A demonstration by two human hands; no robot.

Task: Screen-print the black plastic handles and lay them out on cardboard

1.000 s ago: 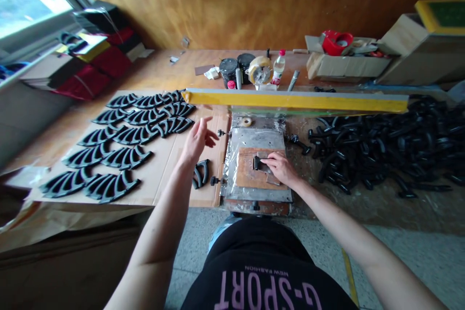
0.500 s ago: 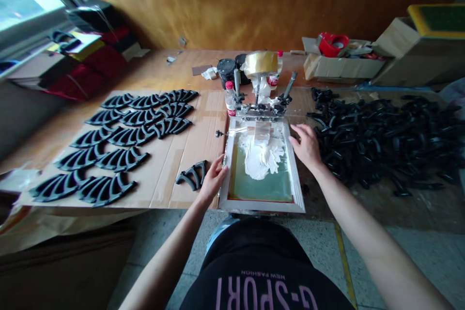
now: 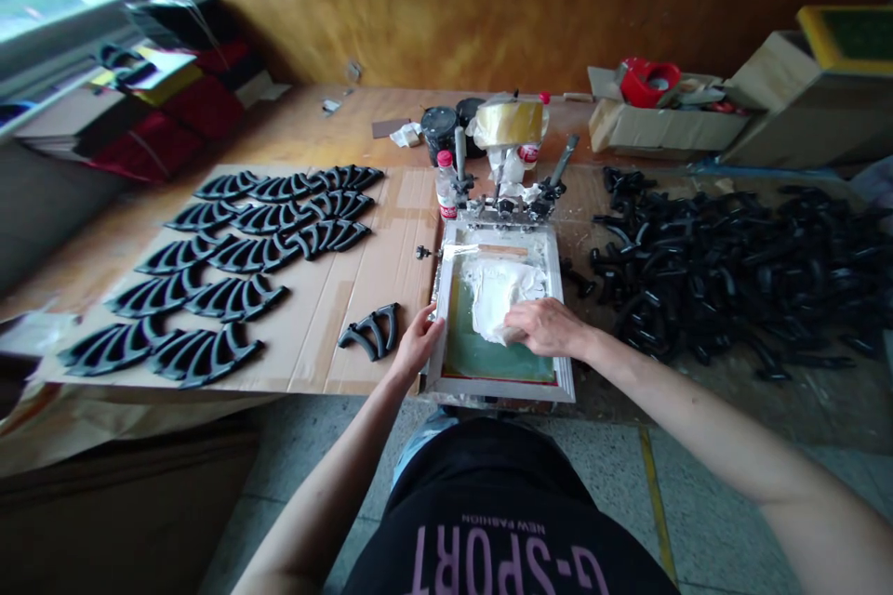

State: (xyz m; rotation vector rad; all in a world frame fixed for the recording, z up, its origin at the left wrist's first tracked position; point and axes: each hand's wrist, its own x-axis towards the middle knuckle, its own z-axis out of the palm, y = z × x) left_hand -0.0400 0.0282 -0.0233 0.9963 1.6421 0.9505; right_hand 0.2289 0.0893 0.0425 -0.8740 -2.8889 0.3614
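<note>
White paste lies ahead-left of the curled right hand, any grasp hidden. Left hand at left rail of frame, grip unclear; frame's long axis runs bodyward.

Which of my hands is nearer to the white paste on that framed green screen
Right. Your right hand is at the lower right edge of the white paste; your left hand is farther off, at the frame's left side.
</note>
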